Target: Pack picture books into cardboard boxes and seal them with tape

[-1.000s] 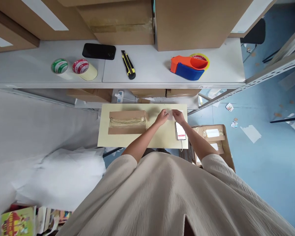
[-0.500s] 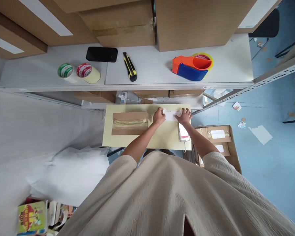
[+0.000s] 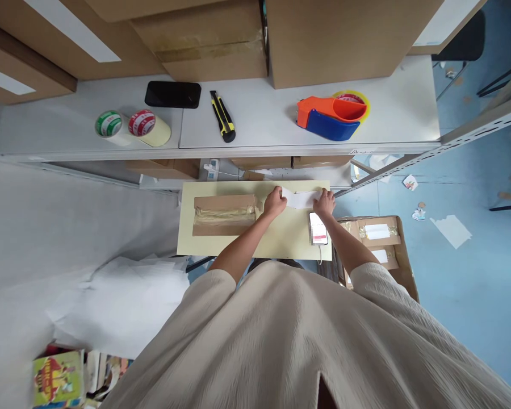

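A white paper slip (image 3: 301, 199) is stretched between my two hands above the pale yellow tabletop (image 3: 221, 245), bent along its length. My left hand (image 3: 275, 202) is closed on its left end, fingers curled in. At the other end, my right hand (image 3: 324, 203) grips the paper, thumb toward the slip. Left of my left hand lies a long cardboard box (image 3: 224, 216) with clear tape along its top. Just below my right hand rests a phone (image 3: 318, 229) with a lit screen and a white cable.
On the grey shelf (image 3: 255, 128) ahead are tape rolls (image 3: 142, 123), a dark phone (image 3: 172, 94), a utility knife (image 3: 223, 117) and an orange-blue tape dispenser (image 3: 332, 116). Large cartons (image 3: 344, 45) stand behind. At right, an open carton (image 3: 402, 255) holds labelled boxes.
My right hand has shifted slightly right and drawn its spread fingers together at the paper's end. More of the slip shows, now bent. My left hand stays about where it was.
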The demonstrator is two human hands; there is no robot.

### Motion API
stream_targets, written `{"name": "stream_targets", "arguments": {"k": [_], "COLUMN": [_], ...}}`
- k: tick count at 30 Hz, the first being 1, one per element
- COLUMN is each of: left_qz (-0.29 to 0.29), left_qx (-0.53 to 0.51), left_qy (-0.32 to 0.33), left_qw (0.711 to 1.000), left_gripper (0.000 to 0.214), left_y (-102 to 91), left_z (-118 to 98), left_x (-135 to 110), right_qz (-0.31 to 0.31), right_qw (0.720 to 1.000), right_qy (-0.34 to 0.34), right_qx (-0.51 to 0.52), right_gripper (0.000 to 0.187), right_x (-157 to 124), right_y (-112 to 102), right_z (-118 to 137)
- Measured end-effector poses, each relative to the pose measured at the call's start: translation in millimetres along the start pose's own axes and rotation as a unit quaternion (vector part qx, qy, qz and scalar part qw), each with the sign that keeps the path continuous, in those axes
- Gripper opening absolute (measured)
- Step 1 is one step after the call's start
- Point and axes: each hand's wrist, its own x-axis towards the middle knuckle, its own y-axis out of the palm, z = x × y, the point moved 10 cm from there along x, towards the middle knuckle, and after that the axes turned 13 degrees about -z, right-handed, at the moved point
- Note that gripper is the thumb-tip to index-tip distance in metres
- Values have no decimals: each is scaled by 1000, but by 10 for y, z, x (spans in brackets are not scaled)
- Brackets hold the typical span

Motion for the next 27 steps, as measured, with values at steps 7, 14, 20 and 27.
{"name": "stream_targets", "arguments": {"k": [7, 14, 20, 27], "left_qz": [1, 27, 27, 28], "left_qx": [73, 102, 94, 116], "left_qy": [37, 57, 49, 43], "left_qw": [997, 993, 994, 992], "left_gripper": [70, 51, 45, 45], "left_y": [-110, 69, 142, 29], "left_z": [-38, 42, 148, 172], "left_x": [-109, -209, -203, -274], "right_qz": [109, 159, 166, 172], "right_qw": [957, 929, 927, 938], "right_qy": [-267, -321, -322, -293], "right_qx": [-32, -96, -101, -63], "right_gripper": [74, 81, 81, 74], "right_x": [-349, -430, -393, -303], "right_y": [204, 366, 444, 432], "right_z": [680, 767, 749, 712]}}
